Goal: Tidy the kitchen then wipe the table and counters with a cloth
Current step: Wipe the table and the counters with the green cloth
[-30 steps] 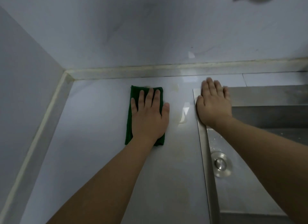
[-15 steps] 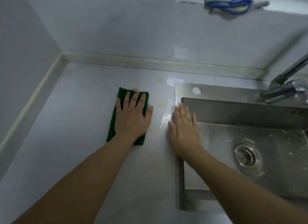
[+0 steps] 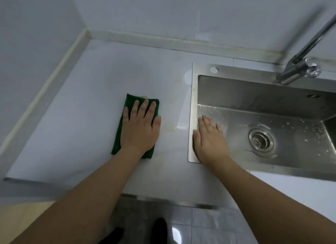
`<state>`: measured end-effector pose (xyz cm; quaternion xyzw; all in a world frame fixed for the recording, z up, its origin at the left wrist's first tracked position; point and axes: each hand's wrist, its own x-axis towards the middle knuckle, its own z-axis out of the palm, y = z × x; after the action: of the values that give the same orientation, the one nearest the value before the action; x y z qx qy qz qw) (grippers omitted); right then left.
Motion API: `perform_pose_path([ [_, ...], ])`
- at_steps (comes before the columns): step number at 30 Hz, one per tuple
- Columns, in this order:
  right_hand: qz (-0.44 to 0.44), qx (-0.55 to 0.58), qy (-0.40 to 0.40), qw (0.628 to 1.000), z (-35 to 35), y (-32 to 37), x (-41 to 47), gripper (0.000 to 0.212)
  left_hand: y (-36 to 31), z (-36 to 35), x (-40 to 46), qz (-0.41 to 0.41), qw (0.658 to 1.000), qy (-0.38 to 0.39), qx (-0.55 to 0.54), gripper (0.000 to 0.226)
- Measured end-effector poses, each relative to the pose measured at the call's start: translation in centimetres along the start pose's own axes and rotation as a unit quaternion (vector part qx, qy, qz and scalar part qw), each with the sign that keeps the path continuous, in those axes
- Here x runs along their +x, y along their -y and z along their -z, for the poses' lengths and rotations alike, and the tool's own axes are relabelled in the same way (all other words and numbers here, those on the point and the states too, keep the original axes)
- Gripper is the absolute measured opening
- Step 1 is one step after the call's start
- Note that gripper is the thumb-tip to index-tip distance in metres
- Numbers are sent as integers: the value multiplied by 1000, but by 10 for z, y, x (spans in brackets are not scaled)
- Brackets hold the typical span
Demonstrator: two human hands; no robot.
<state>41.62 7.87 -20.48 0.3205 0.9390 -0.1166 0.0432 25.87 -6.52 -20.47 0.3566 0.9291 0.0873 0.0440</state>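
Since half a second earlier, both hands had drawn back toward the lower edge of the frame, and I saw the counter's front edge and the floor come into view below them.

From the head camera, I watched the left hand [image 3: 139,129] lie flat on the green cloth [image 3: 125,107], a folded rectangle at the centre of the frame on the pale counter [image 3: 76,120]. Its fingers were straight and slightly apart, pressing down on the cloth, with the thumb reaching past the cloth's right edge. Cloth showed beyond the fingertips and along the hand's left side.

Just right of centre, the right hand [image 3: 209,140] rested palm down on the left rim of the steel sink [image 3: 203,71], fingers straight and close together, reaching over the rim toward the basin. It held nothing.

The sink filled the right of the frame. Inside it I saw only water droplets scattered over the basin floor and a round drain strainer [image 3: 261,141] near its middle. A metal faucet [image 3: 298,71] stood at the sink's back rim in the upper right, its spout rising out of frame.

Faint yellowish marks showed on the counter between the cloth and the sink. At the bottom of the frame lay a grey tiled floor [image 3: 209,223] with two dark shoes [image 3: 158,229].
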Motion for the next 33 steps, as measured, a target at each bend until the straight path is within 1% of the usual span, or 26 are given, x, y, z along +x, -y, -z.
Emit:
perform_pose_path([
  [2,9,4,-18,1000,0,0,-6,67,1,0,-44,2,1000,1,-11,68],
  [4,14,13,-19,1000,-1,1,-9,61,5,-2,-85,1,1000,-1,-13,71],
  [6,12,9,-9,1000,-1,1,-6,55,9,-4,-103,-4,1000,2,-11,71],
  [10,13,2,-15,1000,-4,1,-6,54,10,-6,-101,-10,1000,-13,14,73],
  [14,6,-3,-10,1000,-4,1,-6,54,8,-9,-101,-5,1000,-10,28,76],
  [16,2,-6,-2,1000,-4,3,-7,55,-8,-9,-106,9,1000,-4,28,77],
  [19,-5,4,4,1000,-3,2,-7,55,-36,-14,-114,-14,1000,2,20,77],
  [26,-17,21,40,999,-6,2,-7,57,-36,-11,-96,-17,1000,11,23,75],
  [33,-24,33,59,997,-8,-4,3,56,-43,-11,-21,-1,1000,9,21,71],
])
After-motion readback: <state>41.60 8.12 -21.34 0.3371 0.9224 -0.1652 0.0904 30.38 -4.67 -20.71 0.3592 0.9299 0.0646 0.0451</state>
